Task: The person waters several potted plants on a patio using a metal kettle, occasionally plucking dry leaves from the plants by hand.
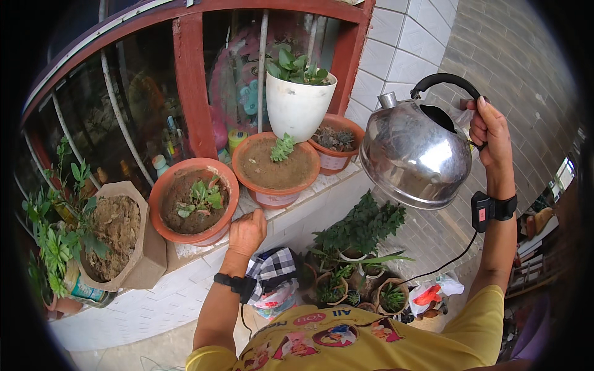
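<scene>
My right hand (492, 130) grips the rear end of the black handle (445, 78) of a shiny metal kettle (415, 157). The kettle is held in the air with its short spout towards the wall, its top opening uncovered. Curled into a fist, my left hand (248, 232) rests at the tiled ledge (297, 206). It is between a terracotta-coloured pot (155, 208) with a leafy seedling (203, 197) and another such pot (271, 200) holding a small succulent (282, 148). Its fingertips are hidden. Soil in both pots is bare around the plants.
A white pot (299, 109) stands behind, near a smaller orange pot (333, 163). A beige angular planter (151, 257) sits at the left. Window bars (118, 111) back the ledge. Below are potted plants (362, 222), a checked cloth (274, 269) and plastic bags (424, 297).
</scene>
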Demonstrator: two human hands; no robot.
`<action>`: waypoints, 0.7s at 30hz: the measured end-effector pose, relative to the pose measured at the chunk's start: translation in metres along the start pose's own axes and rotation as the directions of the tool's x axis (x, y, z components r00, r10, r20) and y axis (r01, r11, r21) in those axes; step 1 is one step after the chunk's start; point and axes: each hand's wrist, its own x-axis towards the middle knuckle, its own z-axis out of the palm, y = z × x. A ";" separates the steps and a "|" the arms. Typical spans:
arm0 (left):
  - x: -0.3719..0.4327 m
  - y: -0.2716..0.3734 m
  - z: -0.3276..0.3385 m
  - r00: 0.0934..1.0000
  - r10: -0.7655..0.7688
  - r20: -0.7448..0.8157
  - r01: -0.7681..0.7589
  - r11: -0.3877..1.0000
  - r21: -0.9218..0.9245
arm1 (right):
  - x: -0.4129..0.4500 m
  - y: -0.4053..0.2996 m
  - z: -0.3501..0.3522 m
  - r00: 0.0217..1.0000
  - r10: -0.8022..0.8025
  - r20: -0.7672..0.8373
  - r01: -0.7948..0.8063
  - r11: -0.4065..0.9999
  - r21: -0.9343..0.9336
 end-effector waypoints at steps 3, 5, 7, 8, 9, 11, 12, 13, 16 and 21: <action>0.001 0.001 -0.003 1.000 0.010 -0.014 -0.010 1.000 0.013 | 0.034 -0.008 0.016 0.999 -0.026 0.029 0.028 0.997 -0.075; 0.001 0.002 -0.004 1.000 -0.013 -0.016 0.013 1.000 -0.005 | 0.052 -0.013 0.026 0.998 -0.003 0.063 0.013 0.988 -0.153; 0.001 0.001 -0.001 1.000 -0.014 -0.023 0.014 1.000 -0.010 | 0.068 -0.010 0.030 0.995 -0.016 0.097 0.032 0.985 -0.167; 0.001 0.001 0.002 0.999 -0.023 -0.027 0.022 0.999 -0.035 | 0.075 -0.010 0.032 0.992 -0.008 0.127 0.031 0.983 -0.182; 0.000 0.001 0.002 0.999 -0.036 -0.028 0.034 0.998 -0.056 | 0.082 -0.009 0.035 0.987 0.004 0.161 0.028 0.981 -0.193; 0.001 0.002 0.000 0.999 -0.046 -0.024 0.045 0.998 -0.051 | 0.093 -0.008 0.041 0.984 0.013 0.180 0.022 0.981 -0.192; 0.001 0.002 0.000 0.998 -0.048 -0.028 0.047 0.998 -0.028 | 0.097 -0.008 0.046 0.979 0.016 0.205 0.026 0.979 -0.201; 0.001 0.002 0.000 0.998 -0.049 -0.031 0.049 0.999 -0.006 | 0.101 -0.008 0.050 0.973 0.019 0.228 0.030 0.977 -0.211; 0.001 0.003 -0.001 0.997 -0.070 -0.022 0.070 0.998 0.002 | 0.109 -0.007 0.059 0.968 0.013 0.252 0.041 0.977 -0.208; 0.001 0.003 -0.001 0.996 -0.086 -0.034 0.086 0.996 -0.017 | 0.121 -0.009 0.065 0.961 0.011 0.275 0.049 0.977 -0.208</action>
